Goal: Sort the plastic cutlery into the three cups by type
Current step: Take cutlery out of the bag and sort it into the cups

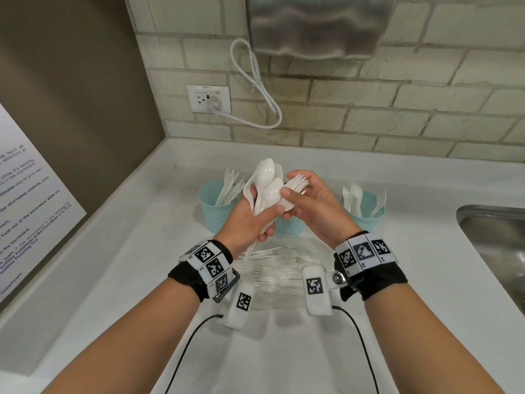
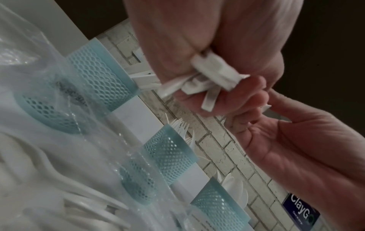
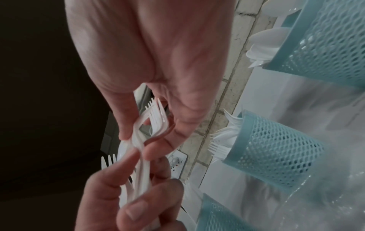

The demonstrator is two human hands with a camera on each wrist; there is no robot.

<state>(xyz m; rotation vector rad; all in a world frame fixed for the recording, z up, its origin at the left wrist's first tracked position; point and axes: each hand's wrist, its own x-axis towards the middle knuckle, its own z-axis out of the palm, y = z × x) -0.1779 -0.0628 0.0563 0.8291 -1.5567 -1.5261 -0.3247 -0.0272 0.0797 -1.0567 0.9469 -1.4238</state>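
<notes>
My left hand [image 1: 262, 213] grips a bundle of white plastic cutlery [image 1: 267, 177] by the handles, spoon bowls pointing up. In the left wrist view the handle ends [image 2: 213, 78] stick out of its fist. My right hand [image 1: 291, 184] pinches a few forks [image 1: 298, 182] at the bundle's right side; their tines [image 3: 156, 114] show between thumb and fingers. Behind the hands stand three teal mesh cups: the left cup [image 1: 213, 207] holds knives, the middle cup [image 1: 289, 224] is mostly hidden and holds forks [image 3: 219, 150], the right cup [image 1: 368, 214] holds spoons.
A clear plastic bag [image 1: 272, 280] with more white cutlery lies on the white counter [image 1: 142, 251] under my wrists. A steel sink [image 1: 494, 240] sits at the right. A wall socket [image 1: 208, 99] with a looped white cord and a dispenser [image 1: 312, 24] hang on the brick wall.
</notes>
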